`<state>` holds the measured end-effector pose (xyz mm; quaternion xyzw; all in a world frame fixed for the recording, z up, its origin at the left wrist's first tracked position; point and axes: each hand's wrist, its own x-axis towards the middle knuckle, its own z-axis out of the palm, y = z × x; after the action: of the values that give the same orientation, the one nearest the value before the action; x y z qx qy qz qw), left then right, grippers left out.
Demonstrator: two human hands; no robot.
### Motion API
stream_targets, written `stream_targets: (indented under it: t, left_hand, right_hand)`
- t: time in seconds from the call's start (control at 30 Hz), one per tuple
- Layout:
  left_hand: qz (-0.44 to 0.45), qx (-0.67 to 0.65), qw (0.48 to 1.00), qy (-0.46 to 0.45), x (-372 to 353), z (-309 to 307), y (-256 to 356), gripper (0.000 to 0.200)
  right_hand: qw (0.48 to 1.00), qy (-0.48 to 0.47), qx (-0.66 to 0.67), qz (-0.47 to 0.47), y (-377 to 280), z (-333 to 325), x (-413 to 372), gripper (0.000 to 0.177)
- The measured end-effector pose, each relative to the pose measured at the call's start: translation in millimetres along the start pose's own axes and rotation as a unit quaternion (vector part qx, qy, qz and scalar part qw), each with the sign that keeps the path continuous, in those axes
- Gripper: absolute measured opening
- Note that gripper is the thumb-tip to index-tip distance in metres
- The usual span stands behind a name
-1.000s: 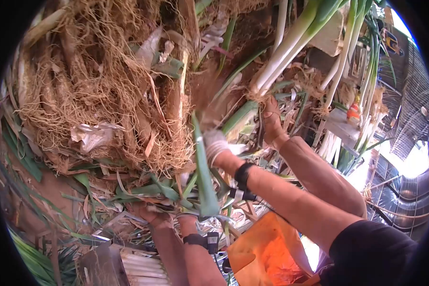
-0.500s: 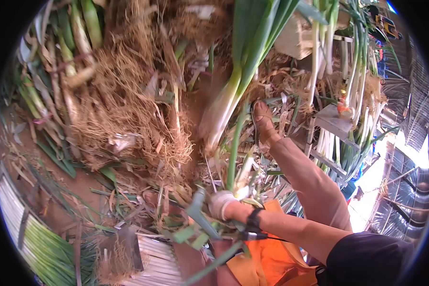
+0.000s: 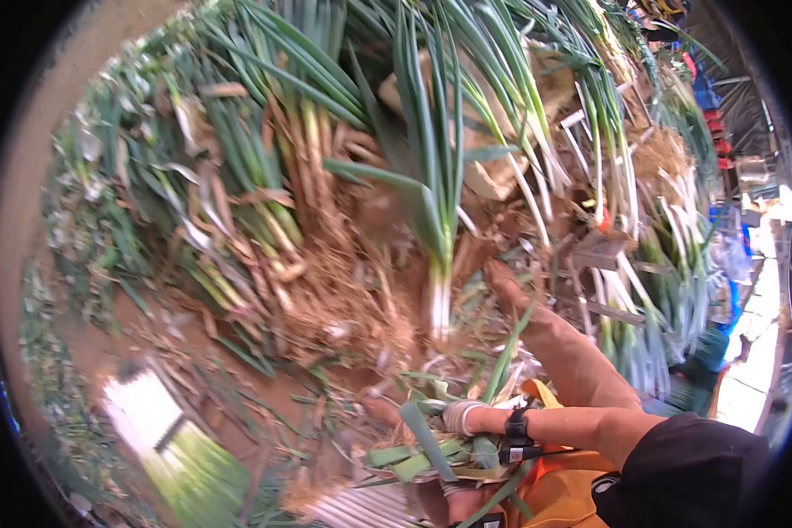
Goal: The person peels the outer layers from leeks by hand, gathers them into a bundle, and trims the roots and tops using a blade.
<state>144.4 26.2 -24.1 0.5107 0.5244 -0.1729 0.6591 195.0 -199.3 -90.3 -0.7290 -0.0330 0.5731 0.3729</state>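
Observation:
My right hand [image 3: 459, 418] is at the lower middle, wearing a pale glove, with a black band on the wrist. Its fingers are hidden among cut green leaf pieces [image 3: 414, 459]. Just below it shows part of my left hand [image 3: 458, 489], also in a pale cuff, its fingers covered by leaves. A long green leaf [image 3: 506, 361] rises beside my right hand. Farther out, a few large green onions [image 3: 440, 304] stand with white ends down and leaves up, apart from both hands. What either hand holds is hidden.
A heap of rooted green onions [image 3: 321, 308] lies in front. Trimmed onions are stacked at lower left [image 3: 180, 449], with white stems [image 3: 361, 506] below. My leg [image 3: 572, 352] stretches forward. More onions lean around a small wooden stand [image 3: 598, 253]. An orange apron [image 3: 572, 493] covers my lap.
The view has swung, showing more of the heap and the left stack. The large green onions that were blurred and slanted now appear steadier and more upright. My left cuff has come into view.

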Motion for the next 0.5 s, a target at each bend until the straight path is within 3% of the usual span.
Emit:
stream_targets:
  t: [0.03,0.1,0.17,0.2,0.23,0.27,0.3,0.37,0.4,0.43,0.47,0.5]
  left_hand:
    - [0.059,-0.002,0.998,0.008,2,0,37,0.051]
    - [0.172,-0.008,0.985,0.020,-6,6,110,0.052]
    - [0.299,-0.018,0.954,0.036,-24,19,187,0.053]
    - [0.359,-0.025,0.932,0.041,-36,24,223,0.053]
    - [0.419,-0.037,0.906,0.047,-51,26,258,0.054]
    - [0.465,-0.050,0.882,0.049,-67,27,284,0.054]
    - [0.510,-0.068,0.857,0.044,-87,28,311,0.055]
    - [0.550,-0.100,0.828,0.039,-117,22,329,0.056]
    - [0.545,-0.106,0.831,0.033,-119,12,314,0.056]
    - [0.474,-0.070,0.876,0.053,-117,0,285,0.055]
    - [0.398,-0.030,0.914,0.076,-105,-14,248,0.054]
    - [0.318,0.009,0.943,0.099,-77,-31,194,0.054]
  right_hand:
    - [0.993,-0.048,-0.092,-0.050,-33,-5,25,0.032]
    - [0.943,-0.115,-0.261,-0.173,-99,-15,74,0.060]
    - [0.939,0.039,-0.081,-0.332,-224,-57,81,0.054]
    - [0.923,0.025,0.205,-0.325,-297,-92,66,0.052]
    - [0.902,0.021,0.202,-0.382,-355,-140,21,0.060]
    - [0.813,0.134,0.298,-0.482,-396,-141,35,0.057]
    - [0.812,0.158,0.322,-0.461,-427,-167,14,0.048]
    - [0.701,0.416,0.199,-0.545,-416,-164,14,0.042]
    - [0.617,0.525,0.120,-0.574,-410,-162,15,0.040]
    - [0.727,0.386,0.217,-0.524,-382,-155,20,0.041]
    - [0.805,0.229,0.311,-0.450,-337,-142,32,0.044]
    - [0.871,0.200,0.275,-0.354,-285,-127,53,0.048]
